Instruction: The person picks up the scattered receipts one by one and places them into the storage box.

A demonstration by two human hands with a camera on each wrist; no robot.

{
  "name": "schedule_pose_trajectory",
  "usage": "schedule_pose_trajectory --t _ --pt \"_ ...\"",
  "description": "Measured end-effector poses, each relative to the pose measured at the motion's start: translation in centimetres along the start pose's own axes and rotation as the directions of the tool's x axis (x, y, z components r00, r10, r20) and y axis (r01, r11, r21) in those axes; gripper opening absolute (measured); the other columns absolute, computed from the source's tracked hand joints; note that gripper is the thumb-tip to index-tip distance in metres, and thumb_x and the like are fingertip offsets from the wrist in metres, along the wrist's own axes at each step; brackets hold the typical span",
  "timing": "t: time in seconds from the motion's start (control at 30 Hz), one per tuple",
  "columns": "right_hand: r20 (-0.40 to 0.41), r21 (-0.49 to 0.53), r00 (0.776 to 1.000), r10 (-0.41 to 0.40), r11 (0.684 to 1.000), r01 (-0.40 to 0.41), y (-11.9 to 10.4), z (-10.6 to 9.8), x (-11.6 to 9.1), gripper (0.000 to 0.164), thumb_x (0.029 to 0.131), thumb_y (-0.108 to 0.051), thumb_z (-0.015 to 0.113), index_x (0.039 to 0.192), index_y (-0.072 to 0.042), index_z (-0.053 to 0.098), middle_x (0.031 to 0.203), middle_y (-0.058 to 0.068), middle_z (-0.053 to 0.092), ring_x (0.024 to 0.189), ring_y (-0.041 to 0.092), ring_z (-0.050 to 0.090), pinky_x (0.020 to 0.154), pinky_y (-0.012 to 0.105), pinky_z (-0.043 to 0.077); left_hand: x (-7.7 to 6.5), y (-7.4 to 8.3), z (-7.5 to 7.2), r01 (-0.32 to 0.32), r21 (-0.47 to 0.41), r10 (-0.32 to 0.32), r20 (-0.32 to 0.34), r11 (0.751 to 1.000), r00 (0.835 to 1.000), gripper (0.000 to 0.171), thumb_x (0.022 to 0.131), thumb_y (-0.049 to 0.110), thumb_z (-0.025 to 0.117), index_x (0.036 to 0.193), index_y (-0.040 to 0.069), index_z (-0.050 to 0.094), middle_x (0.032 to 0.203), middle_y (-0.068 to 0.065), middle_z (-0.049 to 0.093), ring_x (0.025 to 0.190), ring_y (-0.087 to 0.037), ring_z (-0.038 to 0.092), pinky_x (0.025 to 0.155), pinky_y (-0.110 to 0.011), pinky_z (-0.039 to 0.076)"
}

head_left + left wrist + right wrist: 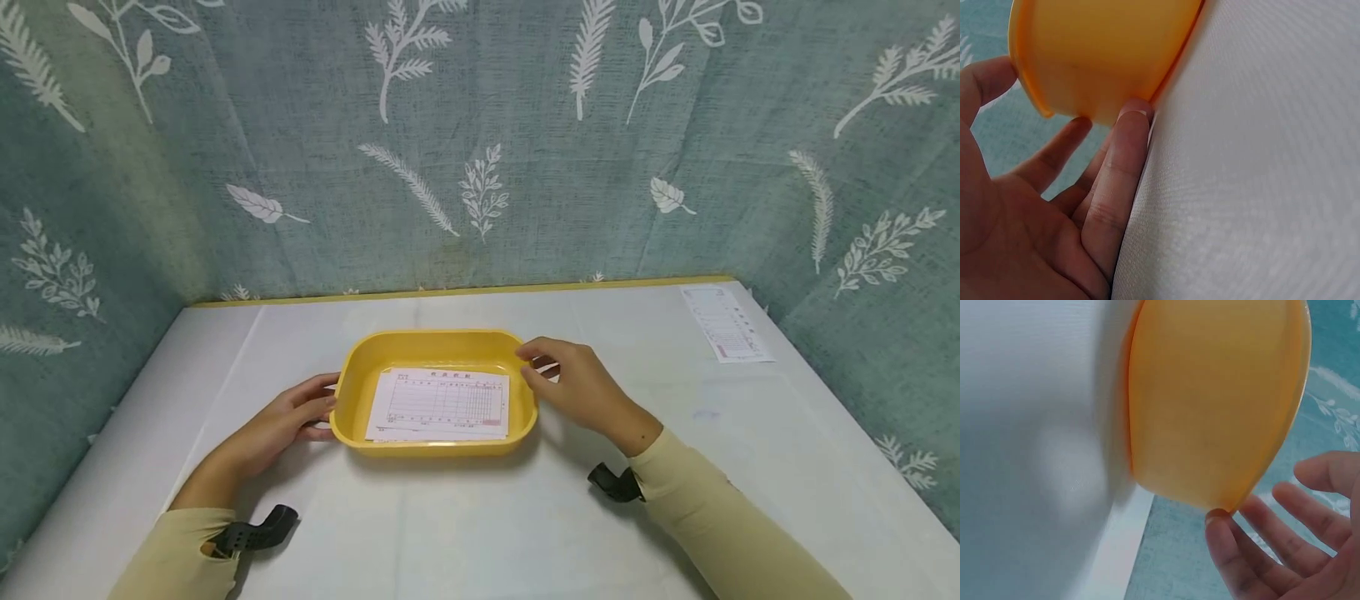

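A yellow plastic tray (435, 450) with rounded corners sits on the white table. Inside it lies a small stack of printed paper forms (450, 406) with ruled lines. My left hand (285, 421) is at the tray's left end; in the left wrist view its thumb tip meets the rim and its fingertips (1129, 134) touch the outer wall low down by the table. At the right end is my right hand (573, 383). One of its fingertips (1222, 534) touches the tray's outer wall in the right wrist view, while the thumb stays apart from the rim.
A single printed form (726, 323) lies flat near the table's far right corner. Behind and beside the table (465, 525) hangs a green curtain (315, 108) with white leaf patterns. A black wrist mount (262, 529) is on each forearm.
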State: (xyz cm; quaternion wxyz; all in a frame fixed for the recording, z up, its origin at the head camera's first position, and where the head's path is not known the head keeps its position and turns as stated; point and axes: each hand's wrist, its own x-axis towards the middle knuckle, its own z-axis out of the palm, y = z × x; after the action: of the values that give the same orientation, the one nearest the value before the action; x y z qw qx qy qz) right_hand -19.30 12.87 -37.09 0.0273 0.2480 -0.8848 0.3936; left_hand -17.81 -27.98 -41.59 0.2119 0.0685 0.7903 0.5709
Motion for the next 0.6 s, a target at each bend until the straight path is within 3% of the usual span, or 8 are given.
schedule_pose_trajectory --t 0.17,0.6 --pt "-0.044 -0.005 0.999 0.013 1.0 -0.014 0.1 -0.6 -0.8 0.029 0.096 -0.011 0.066 0.123 -0.003 0.066 0.123 0.011 0.069 0.106 0.025 0.069 0.085 0.037 0.06 0.1 -0.1 0.1 0.014 -0.003 -0.014 -0.009 1.0 1.0 0.065 0.105 0.033 0.05 0.157 0.004 0.024 0.152 -0.03 0.037 0.104 -0.001 0.064 0.086 -0.023 0.058" --pt "-0.125 -0.074 0.991 0.046 0.996 -0.056 2.4 -2.7 -1.3 0.023 0.097 -0.011 0.064 0.119 -0.006 0.068 0.117 0.013 0.072 0.098 0.023 0.069 0.082 0.042 0.059 0.0 -0.3 0.0 0.033 0.008 -0.033 -0.029 0.999 0.999 0.063 0.105 0.033 0.05 0.157 0.006 0.026 0.151 -0.029 0.038 0.106 -0.009 0.064 0.086 -0.024 0.059"
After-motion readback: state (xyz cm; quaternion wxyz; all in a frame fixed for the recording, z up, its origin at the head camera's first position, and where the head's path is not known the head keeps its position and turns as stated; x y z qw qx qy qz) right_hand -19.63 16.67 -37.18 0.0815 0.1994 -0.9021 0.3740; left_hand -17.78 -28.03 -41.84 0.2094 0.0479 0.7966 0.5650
